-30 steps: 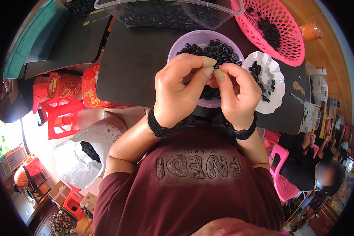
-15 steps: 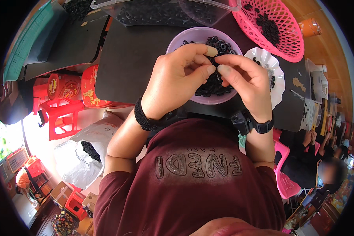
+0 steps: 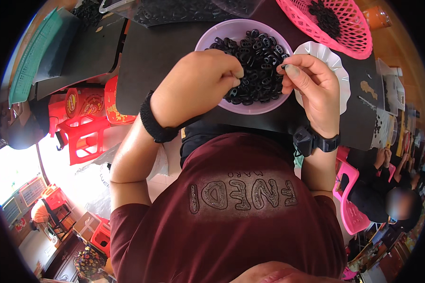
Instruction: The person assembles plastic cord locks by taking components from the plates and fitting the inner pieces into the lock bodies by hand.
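A lilac bowl [image 3: 205,37] full of small black plastic pieces [image 3: 257,70], many with two holes, stands on the dark table in front of me. My left hand [image 3: 198,80] hangs over the bowl's left part, thumb and fingers pinched together. Whatever it may hold is hidden or too small to make out. At the bowl's right rim my right hand [image 3: 314,87] pinches a small black piece [image 3: 284,67] between thumb and forefinger. Just beyond that hand is a white wavy-edged dish [image 3: 342,85], partly covered by it.
A clear plastic bin [image 3: 184,14] of black pieces is behind the bowl. At the far right a pink mesh basket [image 3: 361,28] holds more. A teal basket [image 3: 26,61] stands at far left; red stools [image 3: 85,137] are below. Another person [image 3: 387,198] sits at right.
My hands have parted from their meeting point over the bowl. The left has gone left, the right has gone right to the rim. The whole view has shifted slightly.
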{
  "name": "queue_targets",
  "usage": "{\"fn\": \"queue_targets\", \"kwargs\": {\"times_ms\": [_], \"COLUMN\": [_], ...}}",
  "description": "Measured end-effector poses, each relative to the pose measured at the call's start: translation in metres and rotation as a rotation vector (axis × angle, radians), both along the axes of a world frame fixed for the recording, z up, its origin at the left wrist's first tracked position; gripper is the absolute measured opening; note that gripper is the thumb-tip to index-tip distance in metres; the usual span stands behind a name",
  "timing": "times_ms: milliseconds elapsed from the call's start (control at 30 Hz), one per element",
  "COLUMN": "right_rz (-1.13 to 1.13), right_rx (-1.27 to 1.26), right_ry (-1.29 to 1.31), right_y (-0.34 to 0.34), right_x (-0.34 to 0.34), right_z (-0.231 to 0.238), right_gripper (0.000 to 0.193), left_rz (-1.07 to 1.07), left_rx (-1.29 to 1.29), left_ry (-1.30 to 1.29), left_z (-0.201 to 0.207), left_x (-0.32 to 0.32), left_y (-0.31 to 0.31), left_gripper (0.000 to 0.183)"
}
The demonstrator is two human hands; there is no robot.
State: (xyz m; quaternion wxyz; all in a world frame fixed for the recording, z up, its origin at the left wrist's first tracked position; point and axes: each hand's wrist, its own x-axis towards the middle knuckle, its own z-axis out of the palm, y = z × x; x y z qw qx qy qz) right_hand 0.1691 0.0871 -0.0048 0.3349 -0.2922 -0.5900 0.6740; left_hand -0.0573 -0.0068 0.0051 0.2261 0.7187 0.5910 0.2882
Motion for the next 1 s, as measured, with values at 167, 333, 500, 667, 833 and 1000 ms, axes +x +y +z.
{"fn": "queue_targets", "kwargs": {"times_ms": [167,333,500,667,833,1000], "right_rz": [-0.013,-0.030,-0.027,-0.020,-0.051,0.051], "right_rx": [-0.052,-0.073,-0.192,-0.200,-0.215,-0.287], "right_ry": [0.020,0.073,0.190,0.225,0.225,0.377], "right_y": [-0.004,-0.004,-0.003,-0.004,-0.006,-0.013], "right_x": [0.011,0.018,0.027,0.033,0.032,0.022], "right_z": [-0.005,-0.010,-0.015,-0.021,-0.020,-0.022], "right_gripper": [0.017,0.019,0.021,0.021,0.020,0.019], "left_rz": [-0.017,-0.138,-0.157,-0.197,-0.034,0.151], "left_rx": [0.053,0.070,-0.082,-0.021,-0.063,-0.401], "left_ry": [0.186,0.273,0.457,0.448,0.023,-0.838], "left_z": [-0.008,-0.003,-0.013,-0.017,-0.002,0.002], "left_x": [0.007,0.027,0.040,0.035,0.028,0.039], "left_y": [0.009,0.024,0.037,0.032,0.028,0.016], "left_gripper": [0.012,0.012,0.015,0.019,0.027,0.022]}}
